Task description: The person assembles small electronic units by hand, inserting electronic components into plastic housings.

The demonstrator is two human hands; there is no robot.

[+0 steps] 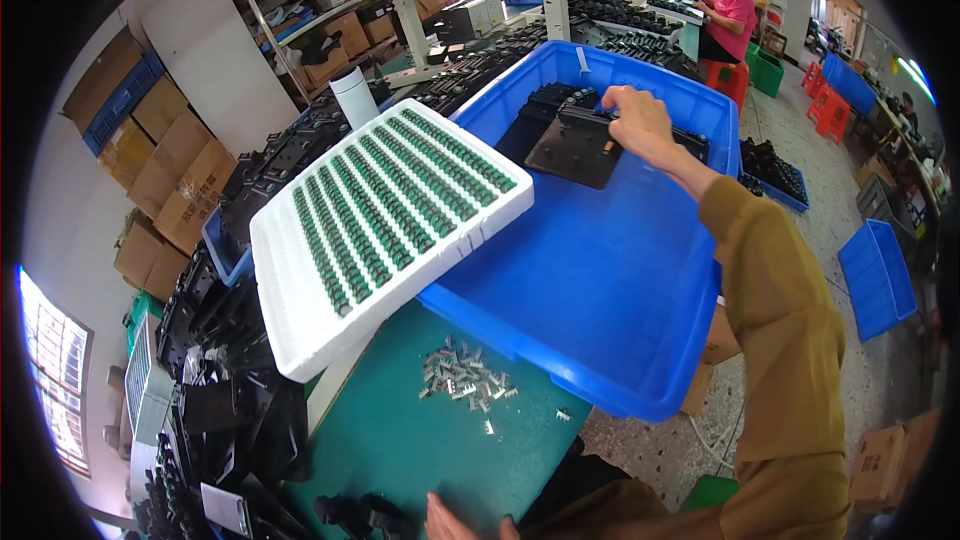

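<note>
My right hand (pixel 643 123) reaches into the far part of a large blue plastic bin (pixel 600 270). Its fingers are closed on the upper edge of a flat black plastic part (pixel 574 152) with a ribbed end; some fingertips are hidden. Other black parts (pixel 690 145) lie beside and behind it in the bin. At the lower edge, my left hand (pixel 448 522) shows only partly over the green table, thumb and fingers apart, nothing seen in it. A dark bent part (pixel 365 514) lies to its left. Small silvery metal pieces (pixel 466 376) are heaped on the green tabletop (pixel 390 430).
A white foam tray (pixel 300 340) with rows of green round components rests tilted against the bin's left rim. Black parts (pixel 230 410) pile up at left. Behind stand a white cylinder (pixel 353 98) and crowded benches. A person in pink (pixel 735 12) sits working at the back right.
</note>
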